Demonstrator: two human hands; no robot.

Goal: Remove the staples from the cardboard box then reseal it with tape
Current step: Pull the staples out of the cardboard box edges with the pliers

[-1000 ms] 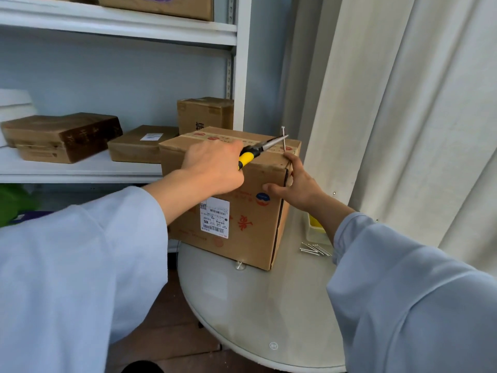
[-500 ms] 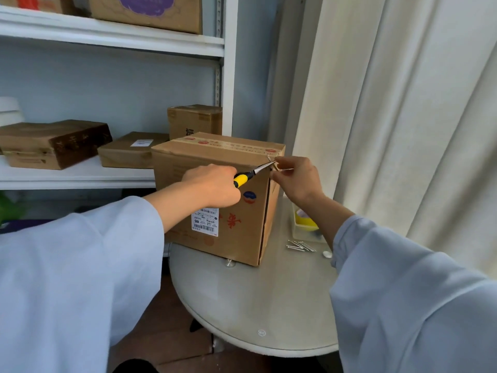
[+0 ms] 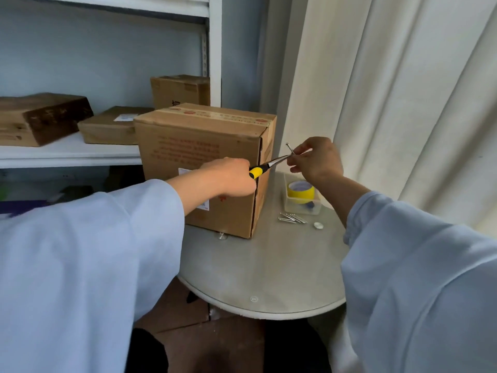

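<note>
My left hand grips the yellow-handled pliers, fingers curled tight round the handle, and the thin tips reach out past the right front corner of the cardboard box. At those tips sits one long nail, head up, and my right hand pinches it with fingers drawn in narrow around the shank, taking it off the tool in the air just beside the box's right side.

The box stands on the back left part of the round tabletop, partly overhanging toward the shelf. Printed tape runs along its top seam; I cannot tell whether any more fasteners are left in it, since the far faces are hidden. Near the right edge of the tabletop lies a small pile of pulled nails, just in front of a clear tray that holds the yellow tape roll. A small round disc lies beside the pile.

As I judge it, the removing step is well on: several are out and this one is about to join them. The resealing is not begun, for the tape roll sits untouched in its tray.
</note>
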